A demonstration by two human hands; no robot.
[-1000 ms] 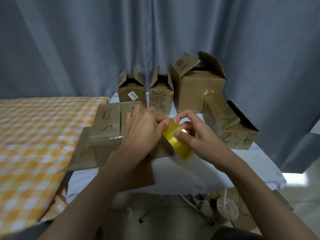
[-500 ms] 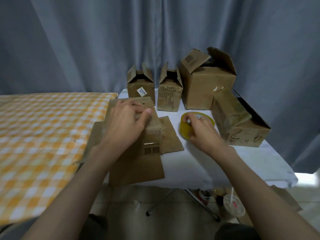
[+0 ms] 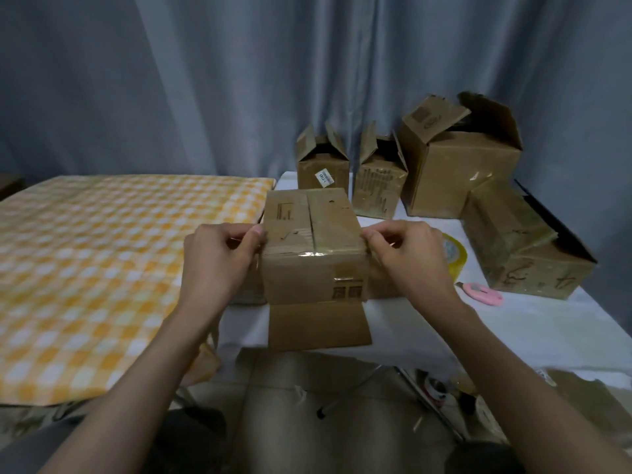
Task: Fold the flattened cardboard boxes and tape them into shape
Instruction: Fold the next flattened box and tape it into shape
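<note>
While both hands are working at the near top edge of a cardboard box, that box is sitting on the white-covered table, directly between them. The left hand is curling its fingers at the box's left upper corner, thumb and forefinger pinching there, apparently on an end of clear tape, though the tape itself is hard to make out at that side. The right hand is doing the same at the right upper corner, fingers bent and pinching at the edge. A glossy strip of tape is running across the box's near top edge between the two grips, crossing the seam where the top flaps are meeting. One flap is lying flat toward the viewer, overhanging the table edge.

Just beyond the right hand a yellow tape roll is lying on the table, partly hidden by the wrist, and a pink cutter is resting near it. Four assembled boxes are standing behind and to the right. A yellow checked cloth is covering the surface on the left.
</note>
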